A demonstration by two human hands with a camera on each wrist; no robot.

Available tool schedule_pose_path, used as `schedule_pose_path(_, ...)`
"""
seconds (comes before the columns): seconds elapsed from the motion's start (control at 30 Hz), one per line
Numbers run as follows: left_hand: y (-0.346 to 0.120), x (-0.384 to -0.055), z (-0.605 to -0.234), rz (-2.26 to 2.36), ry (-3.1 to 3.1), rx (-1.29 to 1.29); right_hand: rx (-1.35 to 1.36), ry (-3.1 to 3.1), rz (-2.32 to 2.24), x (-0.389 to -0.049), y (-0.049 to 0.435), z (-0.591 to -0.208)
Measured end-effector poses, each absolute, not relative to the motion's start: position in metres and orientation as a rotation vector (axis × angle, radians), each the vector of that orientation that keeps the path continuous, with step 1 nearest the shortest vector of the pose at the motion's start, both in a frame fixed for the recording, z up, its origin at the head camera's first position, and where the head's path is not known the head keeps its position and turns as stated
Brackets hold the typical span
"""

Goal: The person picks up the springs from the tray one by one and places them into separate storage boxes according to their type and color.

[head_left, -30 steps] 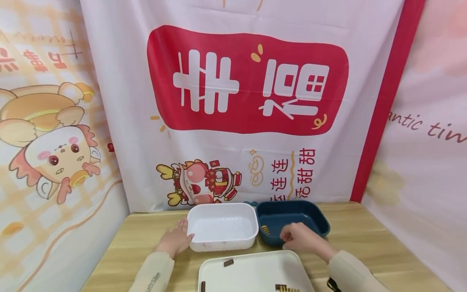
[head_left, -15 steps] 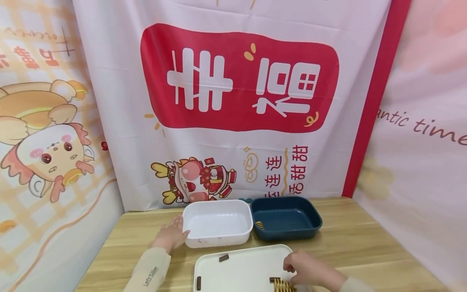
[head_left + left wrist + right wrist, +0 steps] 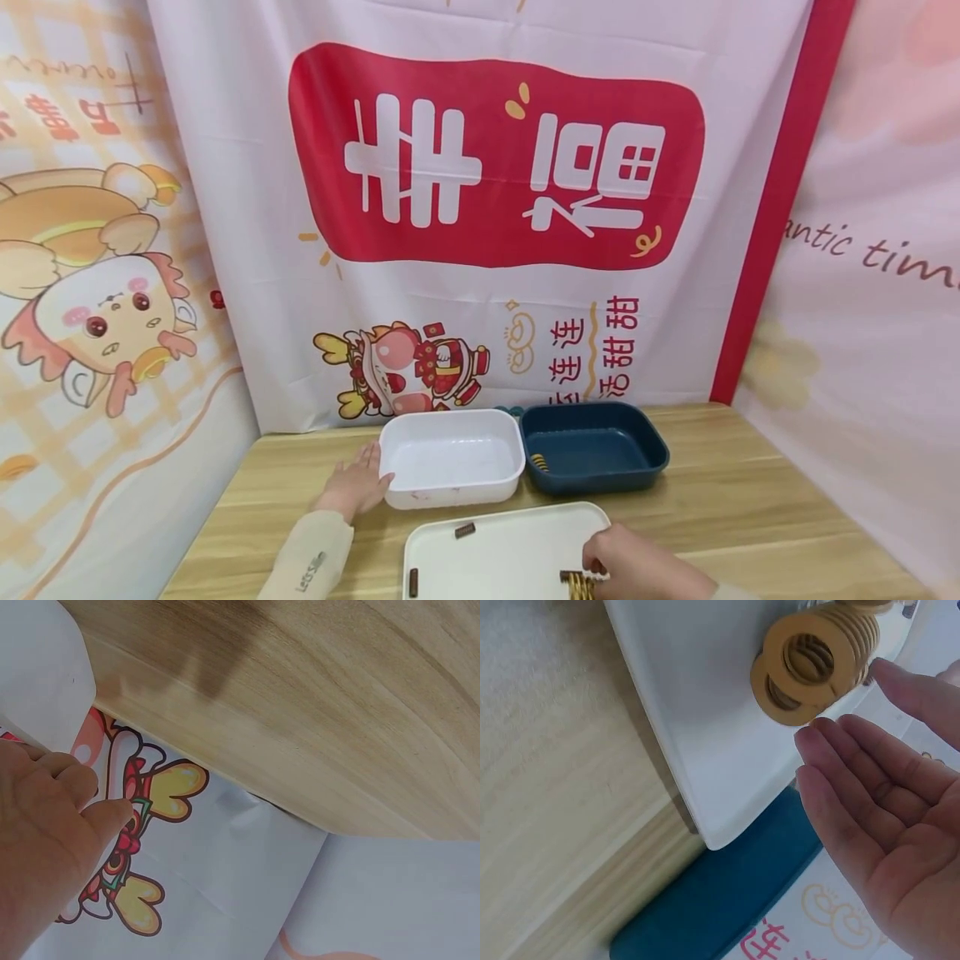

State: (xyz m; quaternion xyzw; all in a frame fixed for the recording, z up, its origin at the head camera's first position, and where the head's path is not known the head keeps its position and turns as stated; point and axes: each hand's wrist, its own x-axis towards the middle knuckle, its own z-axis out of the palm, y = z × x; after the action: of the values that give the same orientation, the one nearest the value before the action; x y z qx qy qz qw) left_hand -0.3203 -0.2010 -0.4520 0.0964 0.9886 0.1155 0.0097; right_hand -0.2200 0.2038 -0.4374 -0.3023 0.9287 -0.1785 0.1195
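Note:
My left hand [image 3: 356,483] lies against the left wall of the white plastic bin [image 3: 453,497], fingers extended; the left wrist view shows the hand [image 3: 52,832] beside the bin's side [image 3: 45,671]. At the cream tray [image 3: 510,542], my right hand [image 3: 630,562] reaches over the right edge to the yellow coil springs [image 3: 579,586]. Up close, these springs [image 3: 817,656] lie side by side on the tray, with the right hand's [image 3: 885,787] thumb and fingertips spread right at their ends. One yellow spring [image 3: 539,462] sits in the dark blue bin [image 3: 600,482].
Brown coil springs lie on the tray: one [image 3: 465,530] near its back edge, one [image 3: 413,582] at the left, and another [image 3: 573,576] beside the yellow ones. Both bins stand side by side at the back of the wooden table [image 3: 720,500], before a printed cloth [image 3: 495,333].
My right hand has moved from the dark blue bin's front edge down to the yellow springs on the tray. The left hand stays at the white bin; the head view has shifted slightly.

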Motion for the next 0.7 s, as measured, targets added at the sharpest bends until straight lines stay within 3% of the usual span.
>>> schedule_pose_path(0.7, -0.201, -0.319, -0.450, 0.370, 3.084, 0.310, -0.735, 2.628, -0.677, -0.228, 0.200, -0.448)
